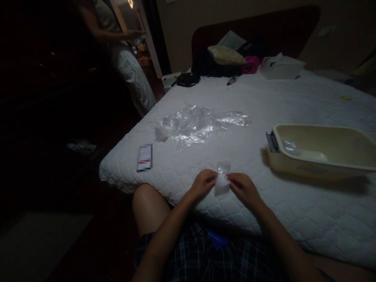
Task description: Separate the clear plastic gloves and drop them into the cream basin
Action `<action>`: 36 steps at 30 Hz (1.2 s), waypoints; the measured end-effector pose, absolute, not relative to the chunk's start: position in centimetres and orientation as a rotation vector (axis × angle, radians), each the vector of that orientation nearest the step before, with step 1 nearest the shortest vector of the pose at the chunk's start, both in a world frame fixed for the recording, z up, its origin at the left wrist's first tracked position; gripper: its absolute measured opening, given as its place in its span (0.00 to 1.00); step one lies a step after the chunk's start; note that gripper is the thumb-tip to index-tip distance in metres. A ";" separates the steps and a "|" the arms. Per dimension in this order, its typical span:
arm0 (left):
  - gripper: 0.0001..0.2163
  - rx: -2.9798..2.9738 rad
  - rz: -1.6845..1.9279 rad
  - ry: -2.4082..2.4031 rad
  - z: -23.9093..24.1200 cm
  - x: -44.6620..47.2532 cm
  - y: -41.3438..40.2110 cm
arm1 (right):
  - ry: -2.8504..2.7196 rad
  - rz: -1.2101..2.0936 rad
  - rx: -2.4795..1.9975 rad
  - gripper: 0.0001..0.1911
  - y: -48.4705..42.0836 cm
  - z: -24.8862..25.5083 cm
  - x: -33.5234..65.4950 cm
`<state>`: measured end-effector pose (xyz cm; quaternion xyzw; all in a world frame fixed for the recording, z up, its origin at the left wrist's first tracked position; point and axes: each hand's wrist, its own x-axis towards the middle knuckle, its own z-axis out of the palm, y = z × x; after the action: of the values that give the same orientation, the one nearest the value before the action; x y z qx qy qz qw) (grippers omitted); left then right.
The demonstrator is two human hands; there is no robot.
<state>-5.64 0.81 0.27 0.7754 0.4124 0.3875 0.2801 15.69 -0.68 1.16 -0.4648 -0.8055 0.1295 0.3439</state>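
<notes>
My left hand [203, 183] and my right hand [243, 187] pinch a small clear plastic bag [222, 179] between them, just above the near edge of a white quilted bed [293, 211]. Each hand grips one side of the bag with closed fingers. Further out on the bed lies a heap of several crumpled clear plastic bags [199, 124]. A beige plastic tub [320, 150] with a dark handle stands to the right of my hands, with a bit of clear plastic inside it.
A small dark card or phone [145, 158] lies near the bed's left corner. Clothes, a pillow and a white box [280, 66] crowd the headboard end. Another person [117, 43] stands at the far left by a doorway. My knee [148, 207] rests against the bed edge.
</notes>
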 end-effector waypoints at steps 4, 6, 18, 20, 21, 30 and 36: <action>0.07 2.021 1.025 1.117 1.0 -5.5 0.8 | -2.046 0.384 -1.255 0.13 -0.5 1.2 15.5; 0.08 1.980 1.027 1.120 1.4 -5.4 0.7 | -2.031 0.400 -1.267 0.12 -0.4 1.2 15.4; 0.13 2.180 0.877 1.476 1.9 -3.4 1.0 | -1.850 0.487 -1.535 0.19 -0.2 2.2 14.1; 0.13 2.195 0.878 1.528 1.8 -3.1 1.0 | -1.809 0.530 -1.564 0.19 0.0 2.5 13.8; 0.13 2.201 0.881 1.552 1.7 -2.9 1.0 | -1.796 0.540 -1.569 0.20 0.1 2.6 13.7; 0.13 2.230 0.854 1.752 1.6 -2.0 0.8 | -1.685 0.517 -1.653 0.17 0.6 2.6 13.2; 0.13 2.204 0.807 1.827 1.7 -1.5 1.1 | -1.646 0.374 -1.610 0.17 0.0 2.3 13.1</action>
<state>-1.52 1.10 1.69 0.7384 0.6120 0.2705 0.0835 13.13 0.01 2.33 -0.6344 -0.6488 0.1472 0.3935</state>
